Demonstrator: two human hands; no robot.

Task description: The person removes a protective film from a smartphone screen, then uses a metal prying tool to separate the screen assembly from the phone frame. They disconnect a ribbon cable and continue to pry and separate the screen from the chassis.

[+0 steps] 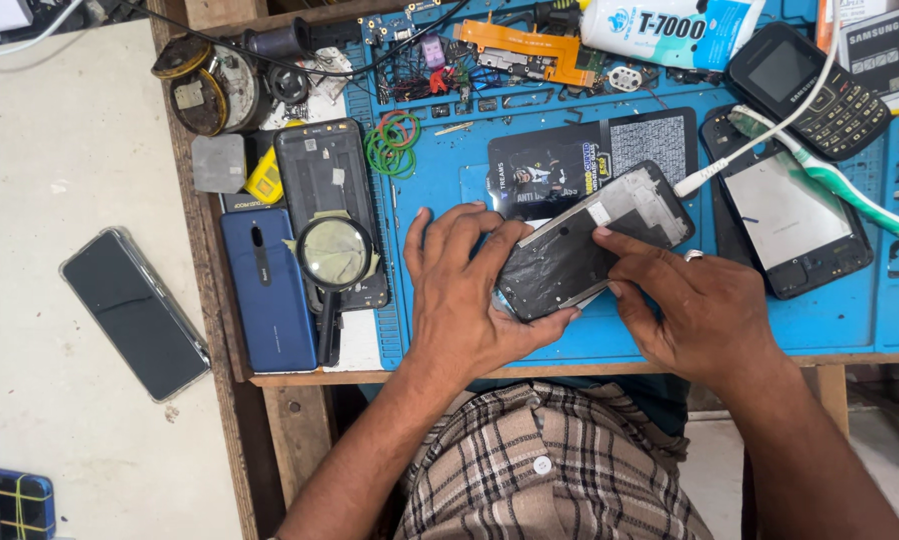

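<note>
Both the left hand [466, 300] and right hand [699, 310] grip the phone frame [589, 240] by its edges just above the counter [449, 190]; it looks light, stiff, thin and fragile, so edge holds suit it.

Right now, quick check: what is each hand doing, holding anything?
Left hand: closed on the lower end of the opened phone frame.
Right hand: gripping the same frame's right edge, finger pressed on top.
</note>
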